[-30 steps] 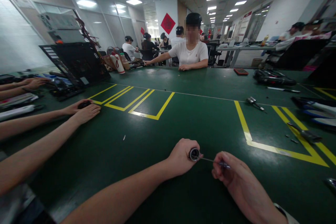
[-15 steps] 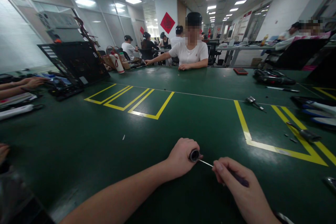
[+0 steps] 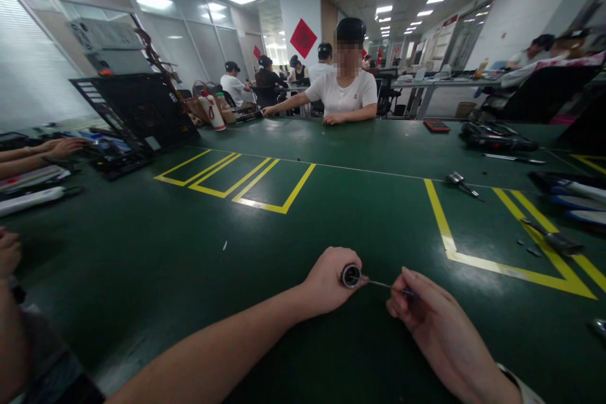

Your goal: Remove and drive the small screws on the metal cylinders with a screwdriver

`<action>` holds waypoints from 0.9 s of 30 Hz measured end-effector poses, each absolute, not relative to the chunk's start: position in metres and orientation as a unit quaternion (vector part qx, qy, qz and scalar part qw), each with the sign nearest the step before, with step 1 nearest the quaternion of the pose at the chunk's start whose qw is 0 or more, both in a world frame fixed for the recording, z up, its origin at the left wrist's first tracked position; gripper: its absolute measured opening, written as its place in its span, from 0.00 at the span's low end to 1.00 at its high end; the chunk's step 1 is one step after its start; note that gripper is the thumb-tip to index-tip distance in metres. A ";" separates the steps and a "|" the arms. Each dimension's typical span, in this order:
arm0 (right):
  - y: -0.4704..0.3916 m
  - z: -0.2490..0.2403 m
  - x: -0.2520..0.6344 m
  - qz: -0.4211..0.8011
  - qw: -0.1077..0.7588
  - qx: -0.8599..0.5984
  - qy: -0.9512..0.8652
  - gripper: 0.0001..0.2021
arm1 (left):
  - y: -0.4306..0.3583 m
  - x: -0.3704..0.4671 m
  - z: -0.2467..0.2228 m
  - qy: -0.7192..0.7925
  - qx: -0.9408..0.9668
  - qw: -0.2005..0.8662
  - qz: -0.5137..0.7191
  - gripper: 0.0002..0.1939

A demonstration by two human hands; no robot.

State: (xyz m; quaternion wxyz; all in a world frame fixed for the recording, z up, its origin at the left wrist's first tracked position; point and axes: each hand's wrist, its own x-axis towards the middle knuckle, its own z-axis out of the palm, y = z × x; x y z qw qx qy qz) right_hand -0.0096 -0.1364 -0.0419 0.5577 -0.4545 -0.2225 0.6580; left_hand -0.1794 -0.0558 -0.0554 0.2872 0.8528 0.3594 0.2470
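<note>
My left hand [image 3: 331, 281] rests on the green table [image 3: 265, 252], its fingers wrapped round a hollow metal cylinder [image 3: 350, 276]. The cylinder's round open end faces me; the rest is hidden in the fist. From the right, a thin screwdriver [image 3: 379, 283] reaches across to the cylinder, its shaft running over the rim and the tip apparently at the opening. My right hand [image 3: 428, 306] grips the screwdriver between thumb and fingers, with the palm side turned partly up. Most of its dark handle is hidden by the hand.
Metal tool pieces [image 3: 461, 183] and a dark-ended tool [image 3: 556, 241] lie right, near small dark bits [image 3: 534, 252]. Yellow tape [image 3: 516, 273] marks the table. A co-worker [image 3: 348, 95] sits opposite; other people's hands [image 3: 64, 147] show at left. A black frame [image 3: 137, 104] stands back left.
My right hand has rolled and risen slightly, so the screwdriver lies flatter and its handle is less visible. My left hand stays put. The nearby person's hand at the left edge has moved up.
</note>
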 end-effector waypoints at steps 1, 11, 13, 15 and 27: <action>-0.137 -0.042 -0.008 0.644 0.567 -0.461 -0.228 0.13 | -0.056 -0.180 -0.055 0.358 0.853 0.287 0.249 0.10; -0.155 -0.032 -0.013 0.338 0.456 -0.526 -0.633 0.15 | -0.058 -0.182 -0.056 0.329 0.889 0.246 0.204 0.06; -0.155 -0.030 -0.014 0.323 0.439 -0.531 -0.649 0.16 | -0.058 -0.182 -0.056 0.324 0.893 0.240 0.202 0.06; -0.154 -0.030 -0.012 0.345 0.426 -0.559 -0.623 0.18 | -0.058 -0.182 -0.056 0.321 0.895 0.236 0.200 0.06; -0.151 -0.032 -0.012 0.354 0.431 -0.548 -0.623 0.19 | -0.058 -0.181 -0.056 0.344 0.893 0.223 0.189 0.04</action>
